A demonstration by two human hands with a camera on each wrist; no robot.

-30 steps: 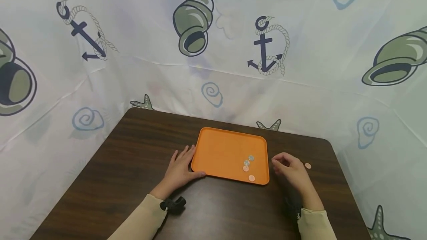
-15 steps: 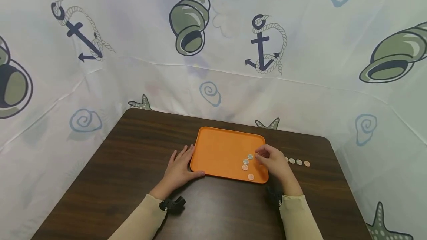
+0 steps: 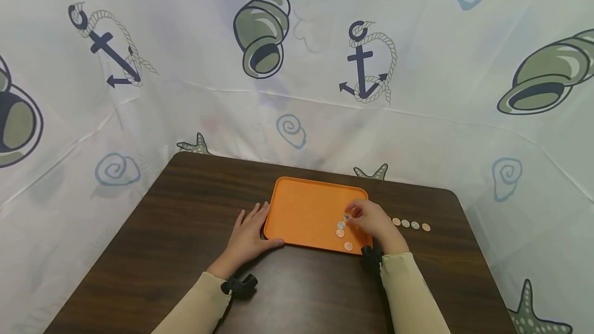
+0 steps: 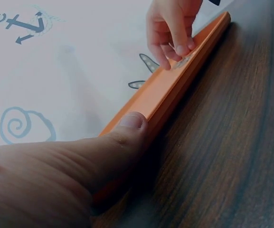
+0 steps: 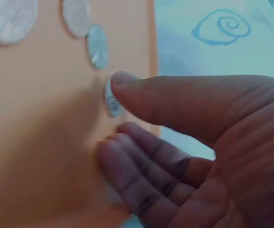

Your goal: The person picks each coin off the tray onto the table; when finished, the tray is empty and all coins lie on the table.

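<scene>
An orange tray [image 3: 301,210] lies on the dark table, with several coins on its right part. My left hand [image 3: 250,233] rests against the tray's left front corner, fingers straight and spread, the thumb [image 4: 132,124] on the front rim. Over the tray's right side is my right hand [image 3: 371,219]. Its thumb [image 5: 127,81] touches the edge of a silver coin [image 5: 112,97]; the bent fingers [image 5: 120,166] sit apart from that coin. Beside it lie another silver coin [image 3: 341,225], a copper coin [image 3: 340,233] and a nearer copper coin [image 3: 348,246].
A row of several coins [image 3: 405,223] lies on the table [image 3: 297,287] to the right of the tray, partly behind my right hand. A white cloth [image 3: 209,45] printed with shells and anchors hangs behind the table.
My right hand has moved left from the table beside the tray to the silver coin on it, uncovering more of the coin row. The left hand stays at the tray's corner.
</scene>
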